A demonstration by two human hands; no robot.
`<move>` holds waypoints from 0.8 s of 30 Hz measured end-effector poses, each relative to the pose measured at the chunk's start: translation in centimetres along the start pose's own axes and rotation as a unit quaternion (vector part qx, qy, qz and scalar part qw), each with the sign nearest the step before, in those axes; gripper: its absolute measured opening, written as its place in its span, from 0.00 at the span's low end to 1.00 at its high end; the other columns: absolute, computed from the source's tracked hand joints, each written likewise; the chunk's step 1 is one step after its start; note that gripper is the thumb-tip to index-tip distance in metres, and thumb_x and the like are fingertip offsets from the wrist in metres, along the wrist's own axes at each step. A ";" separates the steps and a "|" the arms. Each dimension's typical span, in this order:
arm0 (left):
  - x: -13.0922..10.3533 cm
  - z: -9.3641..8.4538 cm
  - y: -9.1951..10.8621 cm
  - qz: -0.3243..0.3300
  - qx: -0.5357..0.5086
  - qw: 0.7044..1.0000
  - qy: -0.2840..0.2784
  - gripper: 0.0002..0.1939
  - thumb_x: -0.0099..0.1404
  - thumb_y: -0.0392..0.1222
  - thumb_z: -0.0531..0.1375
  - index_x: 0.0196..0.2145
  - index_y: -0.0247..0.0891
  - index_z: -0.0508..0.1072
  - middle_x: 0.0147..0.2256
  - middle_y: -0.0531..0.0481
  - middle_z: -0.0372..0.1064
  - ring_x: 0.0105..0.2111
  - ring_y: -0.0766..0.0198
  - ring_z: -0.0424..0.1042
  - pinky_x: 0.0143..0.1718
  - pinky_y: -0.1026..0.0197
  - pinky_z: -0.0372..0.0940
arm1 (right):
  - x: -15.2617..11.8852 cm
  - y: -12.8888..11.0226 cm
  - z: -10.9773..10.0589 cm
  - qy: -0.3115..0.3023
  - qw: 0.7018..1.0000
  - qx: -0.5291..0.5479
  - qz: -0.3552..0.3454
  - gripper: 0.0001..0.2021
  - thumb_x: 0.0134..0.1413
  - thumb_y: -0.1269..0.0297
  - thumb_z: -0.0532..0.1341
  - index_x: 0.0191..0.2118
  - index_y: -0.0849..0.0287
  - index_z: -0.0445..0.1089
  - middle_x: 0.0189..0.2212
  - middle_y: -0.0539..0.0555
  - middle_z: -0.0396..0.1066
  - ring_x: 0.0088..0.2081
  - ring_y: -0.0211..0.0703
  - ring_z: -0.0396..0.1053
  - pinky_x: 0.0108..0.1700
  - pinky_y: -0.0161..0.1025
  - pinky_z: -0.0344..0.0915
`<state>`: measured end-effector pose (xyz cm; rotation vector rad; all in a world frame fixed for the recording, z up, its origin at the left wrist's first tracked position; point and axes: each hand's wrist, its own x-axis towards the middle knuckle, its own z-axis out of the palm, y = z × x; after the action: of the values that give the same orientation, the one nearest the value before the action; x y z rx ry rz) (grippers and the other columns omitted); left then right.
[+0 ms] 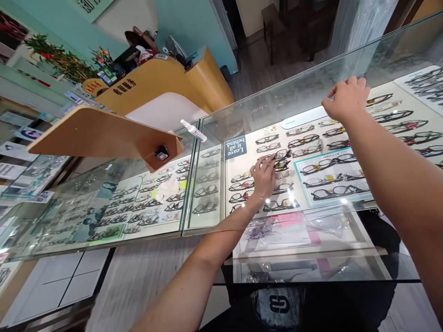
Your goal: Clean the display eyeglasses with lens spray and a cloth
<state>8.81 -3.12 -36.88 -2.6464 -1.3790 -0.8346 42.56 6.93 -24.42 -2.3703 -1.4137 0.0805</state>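
My left hand [265,175] reaches down into the glass display case, among rows of eyeglasses. Its fingers are closed on a dark-framed pair of glasses [283,155] at the fingertips. Farther right, my right hand [348,97] is raised near the far glass panel, its fingers curled and their tips hidden; what they hold, if anything, cannot be made out. Below it, glasses in a teal-bordered tray [302,184] lie to the right of my left hand. More frames rest left of the wrist, some with yellow or red tags.
A small white spray bottle [194,130] lies on the glass top by the divider. Left of it a brown wooden board [104,133] juts over the counter. An open drawer [304,252] with plastic bags is at the near side. Behind is a yellow reception desk [204,83].
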 end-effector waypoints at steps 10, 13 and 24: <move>4.7 -0.1 -5.8 -0.019 0.037 0.995 -0.088 0.19 0.83 0.37 0.54 0.64 0.46 0.78 0.71 0.50 0.70 0.75 0.49 0.60 0.68 0.41 0.58 | -0.4 -0.1 -0.3 0.016 0.999 -0.022 0.020 0.16 0.66 0.56 0.60 0.53 0.57 0.74 0.64 0.67 0.65 0.68 0.68 0.57 0.67 0.61 0.57; 4.8 -0.8 -10.8 -0.091 0.080 0.986 -0.117 0.22 0.82 0.35 0.52 0.64 0.46 0.78 0.71 0.49 0.70 0.75 0.45 0.59 0.69 0.38 0.56 | -0.1 0.1 -0.4 0.011 0.999 -0.024 0.024 0.15 0.66 0.57 0.60 0.52 0.57 0.75 0.64 0.67 0.64 0.68 0.68 0.57 0.67 0.63 0.58; 3.2 0.2 -17.7 -0.114 0.099 0.963 -0.225 0.22 0.78 0.32 0.52 0.55 0.44 0.83 0.67 0.44 0.75 0.75 0.39 0.56 0.69 0.32 0.53 | -0.2 -0.1 -0.7 0.009 0.999 -0.014 0.031 0.13 0.66 0.58 0.61 0.52 0.56 0.75 0.65 0.66 0.64 0.67 0.66 0.56 0.67 0.63 0.57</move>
<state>-3.26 9.97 -39.14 -2.6500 -1.7782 -0.0821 42.53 6.59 -23.80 -2.4321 -1.3419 0.0559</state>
